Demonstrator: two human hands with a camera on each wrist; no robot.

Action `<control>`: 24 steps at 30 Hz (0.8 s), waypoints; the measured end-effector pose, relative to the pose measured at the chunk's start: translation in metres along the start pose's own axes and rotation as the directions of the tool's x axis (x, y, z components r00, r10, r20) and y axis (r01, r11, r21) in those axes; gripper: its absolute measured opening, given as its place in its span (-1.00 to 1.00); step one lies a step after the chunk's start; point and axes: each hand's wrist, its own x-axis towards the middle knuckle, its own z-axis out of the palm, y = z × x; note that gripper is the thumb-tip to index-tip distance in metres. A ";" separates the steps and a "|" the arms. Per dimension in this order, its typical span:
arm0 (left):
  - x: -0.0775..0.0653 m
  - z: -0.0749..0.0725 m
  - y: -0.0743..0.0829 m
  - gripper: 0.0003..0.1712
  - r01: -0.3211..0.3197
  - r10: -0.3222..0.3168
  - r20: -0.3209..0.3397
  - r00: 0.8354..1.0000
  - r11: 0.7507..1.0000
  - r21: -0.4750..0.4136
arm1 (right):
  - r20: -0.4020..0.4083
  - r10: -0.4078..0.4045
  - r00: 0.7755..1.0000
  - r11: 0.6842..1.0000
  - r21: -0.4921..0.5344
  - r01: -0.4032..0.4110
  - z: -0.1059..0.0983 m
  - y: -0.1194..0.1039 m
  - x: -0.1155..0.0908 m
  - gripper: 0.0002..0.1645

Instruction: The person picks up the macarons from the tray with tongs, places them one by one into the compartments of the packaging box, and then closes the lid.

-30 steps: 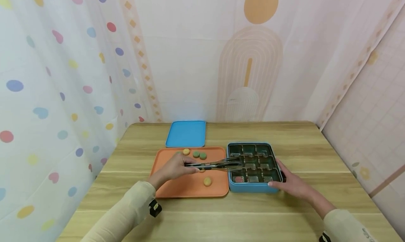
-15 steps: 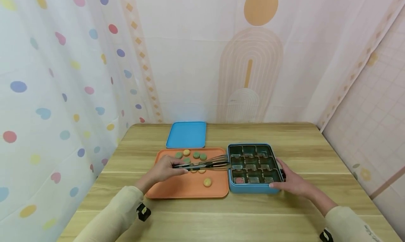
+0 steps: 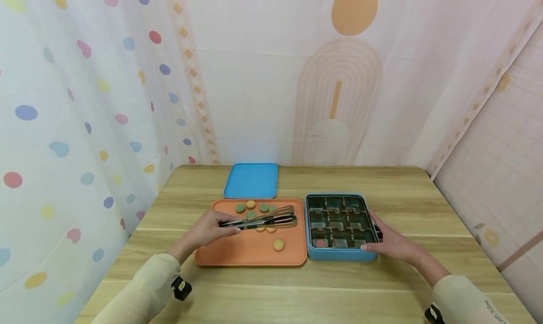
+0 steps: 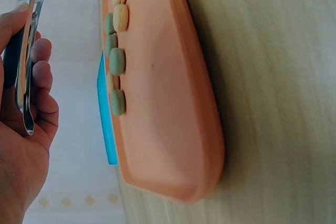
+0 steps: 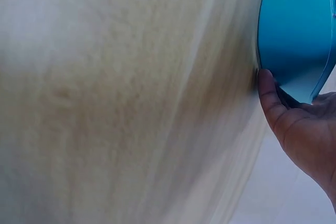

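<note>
Tongs (image 3: 256,224): gripped toward handle end by L hand (image 3: 208,230), above tray (image 3: 250,254); blades parted, nothing seen btwn; prob. light, springy, slick metal.
Box (image 3: 339,255): just R of tray, nearer desk's (image 3: 271,295) R edge; R hand (image 3: 395,245) gripped near-R corner; prob. stiff.
Macarons (image 3: 278,245): mostly toward tray's far edge, pink one (image 3: 321,243) in box's near-L corner; prob. light, fragile, best pinched softly round sides.
Room: tray's near half mostly bare; little gap btwn tray & box; most open wood toward desk's far-R corner.
</note>
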 end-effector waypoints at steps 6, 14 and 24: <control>-0.003 -0.001 -0.003 -0.75 0.002 -0.002 -0.004 1.000 1.000 0.012 | -0.008 -0.020 1.000 1.000 0.005 0.020 0.001 0.007 0.002 0.36; -0.003 -0.001 -0.006 -0.77 -0.009 0.008 0.005 1.000 1.000 0.009 | 0.010 -0.019 1.000 0.999 0.033 0.019 0.001 0.007 0.001 0.38; -0.006 -0.001 -0.010 -0.82 0.018 -0.018 0.019 1.000 1.000 0.003 | 0.002 0.007 1.000 0.999 0.045 -0.007 0.001 0.009 0.002 0.38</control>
